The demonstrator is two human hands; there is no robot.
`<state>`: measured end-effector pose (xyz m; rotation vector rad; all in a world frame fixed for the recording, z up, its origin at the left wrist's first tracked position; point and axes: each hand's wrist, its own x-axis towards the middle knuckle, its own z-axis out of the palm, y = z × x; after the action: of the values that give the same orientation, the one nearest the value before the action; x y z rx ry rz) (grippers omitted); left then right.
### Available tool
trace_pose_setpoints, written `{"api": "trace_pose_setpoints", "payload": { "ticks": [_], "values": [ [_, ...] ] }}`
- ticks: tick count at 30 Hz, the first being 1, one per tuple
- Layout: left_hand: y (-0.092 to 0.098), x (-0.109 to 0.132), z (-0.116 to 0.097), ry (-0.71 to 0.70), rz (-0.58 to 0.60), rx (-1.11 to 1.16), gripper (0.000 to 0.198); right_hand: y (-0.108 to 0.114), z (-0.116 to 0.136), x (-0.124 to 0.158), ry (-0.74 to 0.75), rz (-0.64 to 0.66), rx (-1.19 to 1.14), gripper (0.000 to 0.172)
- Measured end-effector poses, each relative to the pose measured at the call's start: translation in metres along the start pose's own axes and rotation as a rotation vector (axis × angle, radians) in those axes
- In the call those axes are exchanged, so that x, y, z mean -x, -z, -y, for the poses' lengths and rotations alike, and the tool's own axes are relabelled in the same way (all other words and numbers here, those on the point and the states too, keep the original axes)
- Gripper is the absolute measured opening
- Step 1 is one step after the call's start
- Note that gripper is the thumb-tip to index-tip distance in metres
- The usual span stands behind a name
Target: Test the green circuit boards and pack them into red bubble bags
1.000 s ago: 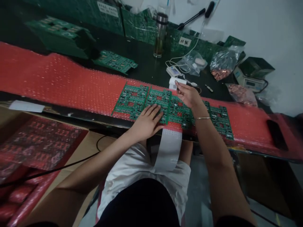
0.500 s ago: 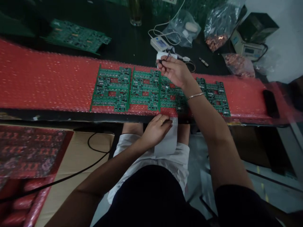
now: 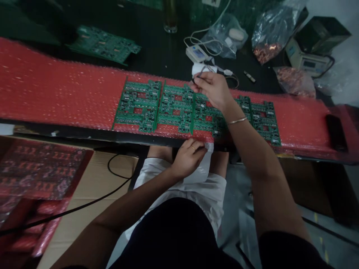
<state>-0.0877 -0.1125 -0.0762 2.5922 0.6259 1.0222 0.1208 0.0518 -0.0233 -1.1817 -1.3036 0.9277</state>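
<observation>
White, thin and limp, the label strip was pinched at its top edge by the left hand, while the right hand gripped a small dark tool.

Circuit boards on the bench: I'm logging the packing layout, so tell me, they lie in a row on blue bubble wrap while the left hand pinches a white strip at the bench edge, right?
Not quite. The head view shows the circuit boards in a row on red bubble wrap, not blue. The rest holds: the left hand pinches the white strip at the bench edge.
</observation>
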Motion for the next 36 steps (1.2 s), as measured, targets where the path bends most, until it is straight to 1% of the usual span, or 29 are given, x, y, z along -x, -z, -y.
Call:
{"api": "trace_pose_setpoints", "payload": {
  "ticks": [2,4,7,10,13,15,18,22,25,28,30,32,34,36],
  "values": [
    [0.002,-0.001,-0.005,-0.001,-0.030,-0.008,0.020,-0.003,0.000,-0.003,0.052,0.017,0.104,0.044],
    [0.008,-0.002,-0.008,0.010,-0.051,0.010,0.019,-0.007,0.000,-0.008,0.110,0.014,0.237,0.039],
    [0.026,-0.008,-0.006,0.054,-0.074,0.095,0.016,-0.012,-0.001,-0.015,0.176,-0.004,0.432,0.027],
    [0.051,-0.018,0.008,0.163,-0.113,0.169,0.014,-0.015,-0.004,-0.019,0.212,-0.004,0.537,0.015],
    [0.076,-0.030,0.030,0.283,-0.154,0.180,0.014,-0.016,-0.008,-0.022,0.235,0.003,0.569,0.009],
    [0.087,-0.037,0.044,0.333,-0.175,0.165,0.014,-0.015,-0.010,-0.022,0.252,0.009,0.585,0.009],
    [0.096,-0.047,0.061,0.393,-0.190,0.146,0.013,-0.014,-0.010,-0.021,0.279,0.027,0.624,0.009],
    [0.099,-0.060,0.080,0.447,-0.191,0.153,0.012,-0.013,-0.010,-0.018,0.317,0.035,0.722,0.011],
    [0.098,-0.076,0.094,0.471,-0.148,0.138,0.013,-0.014,-0.014,-0.017,0.359,0.027,0.769,0.012],
    [0.093,-0.099,0.110,0.477,-0.031,0.096,0.015,-0.014,-0.021,-0.018,0.332,0.013,0.701,0.011],
    [0.086,-0.116,0.121,0.459,0.069,0.070,0.016,-0.015,-0.025,-0.020,0.297,0.003,0.640,0.008],
    [0.077,-0.131,0.133,0.422,0.143,0.036,0.018,-0.016,-0.028,-0.021,0.274,-0.005,0.610,0.005],
    [0.068,-0.142,0.143,0.379,0.200,0.001,0.019,-0.018,-0.028,-0.022,0.253,-0.008,0.603,0.004],
    [0.062,-0.149,0.150,0.348,0.250,-0.021,0.020,-0.018,-0.028,-0.022,0.234,-0.010,0.613,0.003]
  ]
}}
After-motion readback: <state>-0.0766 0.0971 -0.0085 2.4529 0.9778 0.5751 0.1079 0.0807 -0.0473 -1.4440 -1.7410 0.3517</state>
